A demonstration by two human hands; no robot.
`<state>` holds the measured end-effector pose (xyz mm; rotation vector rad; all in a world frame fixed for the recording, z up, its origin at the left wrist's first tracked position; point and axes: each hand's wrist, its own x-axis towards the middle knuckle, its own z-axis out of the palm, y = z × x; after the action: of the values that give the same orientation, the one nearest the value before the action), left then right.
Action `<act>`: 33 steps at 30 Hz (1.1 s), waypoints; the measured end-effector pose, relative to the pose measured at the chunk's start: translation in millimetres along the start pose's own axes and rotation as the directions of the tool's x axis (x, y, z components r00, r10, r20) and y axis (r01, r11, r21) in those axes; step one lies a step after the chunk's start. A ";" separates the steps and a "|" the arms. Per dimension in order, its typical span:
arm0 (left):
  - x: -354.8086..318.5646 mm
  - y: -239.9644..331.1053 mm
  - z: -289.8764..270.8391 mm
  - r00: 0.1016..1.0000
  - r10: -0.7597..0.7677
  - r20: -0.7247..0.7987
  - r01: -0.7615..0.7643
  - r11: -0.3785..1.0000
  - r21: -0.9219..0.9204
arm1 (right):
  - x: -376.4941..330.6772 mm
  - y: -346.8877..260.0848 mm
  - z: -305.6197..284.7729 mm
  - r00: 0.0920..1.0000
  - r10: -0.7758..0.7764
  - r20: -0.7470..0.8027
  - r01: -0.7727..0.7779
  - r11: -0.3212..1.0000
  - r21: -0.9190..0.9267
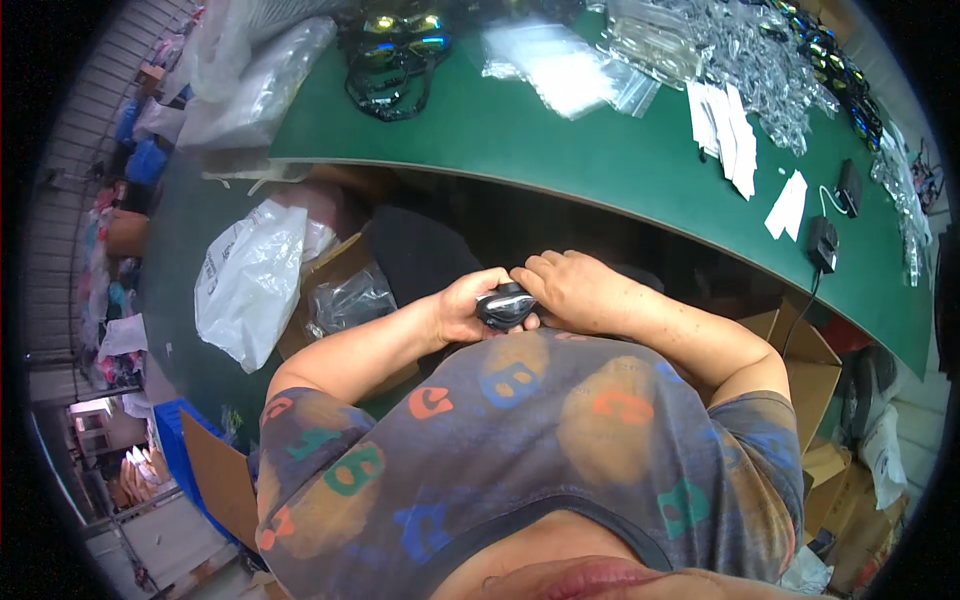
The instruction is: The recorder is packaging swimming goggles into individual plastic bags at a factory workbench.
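Observation:
A pair of black goggles with a shiny lens is held close against my shirt, below the table's front edge. My left hand wraps round it from the left, its thumb along the top and fingertips showing underneath. From the other side my right hand meets it, fingers curled and bent at the goggles' right end. Both hands are closed on the same goggles. The palm side of my right hand is hidden, as is most of the goggles' strap.
Ahead curves the green table. On it lie black goggles with mirrored lenses, clear plastic bags, a heap of clear plastic pieces, white paper slips and a black adapter. Left stands a cardboard box beside a white bag.

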<state>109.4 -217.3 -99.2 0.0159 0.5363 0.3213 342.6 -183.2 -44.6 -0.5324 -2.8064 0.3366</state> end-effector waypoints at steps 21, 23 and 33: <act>11.5 58.9 89.8 0.658 0.704 0.267 -0.617 0.300 0.728 | -5.1 50.5 -16.6 0.860 0.390 0.328 -0.347 -0.024 0.938; 22.0 60.3 96.7 0.682 0.690 0.242 -0.607 0.351 0.713 | -9.0 37.6 -22.8 0.832 0.521 0.190 -0.337 0.202 0.920; 105.5 135.1 163.8 0.322 0.602 0.731 -0.180 -0.719 0.671 | -72.0 46.0 -41.2 0.486 0.869 -0.096 -0.022 0.122 0.992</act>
<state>237.5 -45.6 2.4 2.3212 0.9510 1.1167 434.4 -162.0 -33.9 -1.0087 -1.0821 1.4450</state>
